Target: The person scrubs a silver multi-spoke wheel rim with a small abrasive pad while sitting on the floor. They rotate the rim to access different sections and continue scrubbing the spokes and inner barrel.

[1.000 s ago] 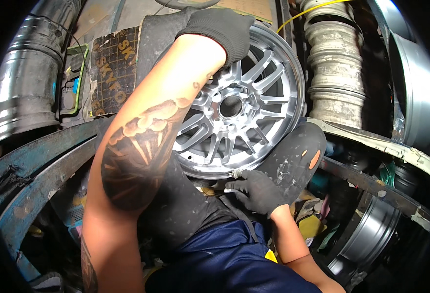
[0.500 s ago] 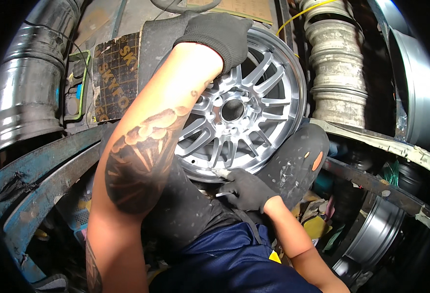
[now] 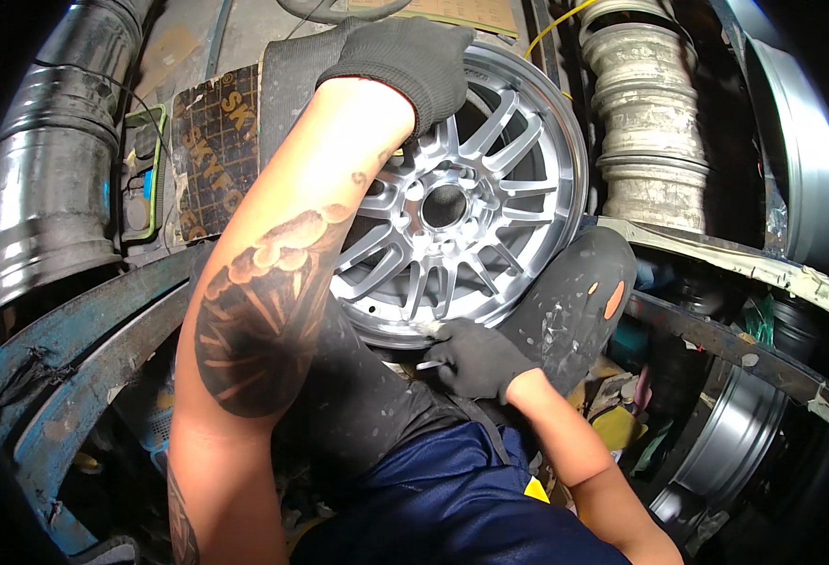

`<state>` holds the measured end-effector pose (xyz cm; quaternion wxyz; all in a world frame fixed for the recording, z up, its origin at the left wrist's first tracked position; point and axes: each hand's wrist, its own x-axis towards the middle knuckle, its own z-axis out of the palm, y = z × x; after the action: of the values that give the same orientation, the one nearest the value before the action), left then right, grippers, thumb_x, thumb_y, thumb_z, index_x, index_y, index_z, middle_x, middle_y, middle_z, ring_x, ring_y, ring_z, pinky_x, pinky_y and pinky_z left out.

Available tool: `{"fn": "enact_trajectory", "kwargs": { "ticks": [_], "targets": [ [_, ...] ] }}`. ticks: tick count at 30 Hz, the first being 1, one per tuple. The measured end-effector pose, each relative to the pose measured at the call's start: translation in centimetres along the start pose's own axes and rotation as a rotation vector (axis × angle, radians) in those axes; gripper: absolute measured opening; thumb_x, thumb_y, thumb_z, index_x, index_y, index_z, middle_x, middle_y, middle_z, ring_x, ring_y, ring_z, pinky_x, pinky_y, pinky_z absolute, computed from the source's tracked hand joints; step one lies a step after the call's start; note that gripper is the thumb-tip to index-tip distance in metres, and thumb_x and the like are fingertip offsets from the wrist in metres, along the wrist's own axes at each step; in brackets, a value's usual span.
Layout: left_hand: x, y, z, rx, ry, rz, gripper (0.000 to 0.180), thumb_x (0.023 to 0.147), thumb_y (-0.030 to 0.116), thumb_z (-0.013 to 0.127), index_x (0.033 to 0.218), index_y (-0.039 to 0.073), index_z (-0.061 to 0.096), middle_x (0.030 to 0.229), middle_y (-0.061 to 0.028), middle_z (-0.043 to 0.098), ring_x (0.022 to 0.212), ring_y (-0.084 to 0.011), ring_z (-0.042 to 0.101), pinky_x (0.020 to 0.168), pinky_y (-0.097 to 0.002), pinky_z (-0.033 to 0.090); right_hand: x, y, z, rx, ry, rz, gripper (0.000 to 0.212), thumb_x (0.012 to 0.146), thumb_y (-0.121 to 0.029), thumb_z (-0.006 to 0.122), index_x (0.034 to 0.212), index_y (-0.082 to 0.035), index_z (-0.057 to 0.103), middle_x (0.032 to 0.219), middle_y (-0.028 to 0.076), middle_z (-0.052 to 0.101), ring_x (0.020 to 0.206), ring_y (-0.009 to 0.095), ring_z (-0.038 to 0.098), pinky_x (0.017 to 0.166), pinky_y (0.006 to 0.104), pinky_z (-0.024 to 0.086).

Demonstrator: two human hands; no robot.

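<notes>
A silver multi-spoke alloy wheel [image 3: 518, 188] lies face up, tilted against my knees, with an open hole at its hub. My left hand [image 3: 400, 66], in a dark knit glove, is closed over the wheel's far left edge; its fingertips are mostly hidden. At the near edge, my gloved right hand [image 3: 480, 360] has its fingers curled close to the rim lip. A thin pale edge shows between those fingers, and the index fingertip is whitened. What the right hand pinches is too small to name. My left forearm covers the wheel's left side.
Stacked bare rims [image 3: 650, 122] stand at the far right, shiny barrels [image 3: 52, 179] at the left. A printed dark board [image 3: 215, 151] lies beyond my left arm. Worn blue metal bars [image 3: 85, 320] flank my left leg. Another rim [image 3: 730, 438] sits low at the right.
My right hand has slid slightly right along the wheel's near lip. The left hand keeps its place on the far edge. The whole view has shifted a little.
</notes>
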<state>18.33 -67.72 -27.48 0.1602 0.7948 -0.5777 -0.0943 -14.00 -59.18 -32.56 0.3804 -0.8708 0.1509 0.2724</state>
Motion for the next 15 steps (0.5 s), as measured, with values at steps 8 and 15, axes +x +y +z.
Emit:
{"fn": "enact_trajectory", "kwargs": {
  "ticks": [8,15],
  "targets": [
    [0.1,0.1,0.4,-0.019,0.004,0.005,0.044,0.093,0.017,0.057,0.136,0.015,0.067,0.118,-0.0181,0.075,0.11,-0.0316,0.074,0.094,-0.0472,0.059,0.5,-1.0,-1.8,-0.039,-0.128,0.049,0.028,0.085,-0.018,0.064,0.108,-0.01,0.078,0.108,0.016,0.069,0.107,0.037,0.066,0.096,0.0463,0.053],
    [-0.1,0.0,0.3,-0.03,0.021,0.003,0.041,0.092,0.018,0.059,0.132,0.015,0.069,0.115,-0.0172,0.076,0.107,-0.032,0.075,0.092,-0.047,0.06,1.8,-1.9,-1.0,0.511,0.115,-0.011,0.031,0.1,-0.03,0.064,0.114,-0.005,0.076,0.106,0.014,0.076,0.1,0.029,0.07,0.093,0.0389,0.053]
  ]
}}
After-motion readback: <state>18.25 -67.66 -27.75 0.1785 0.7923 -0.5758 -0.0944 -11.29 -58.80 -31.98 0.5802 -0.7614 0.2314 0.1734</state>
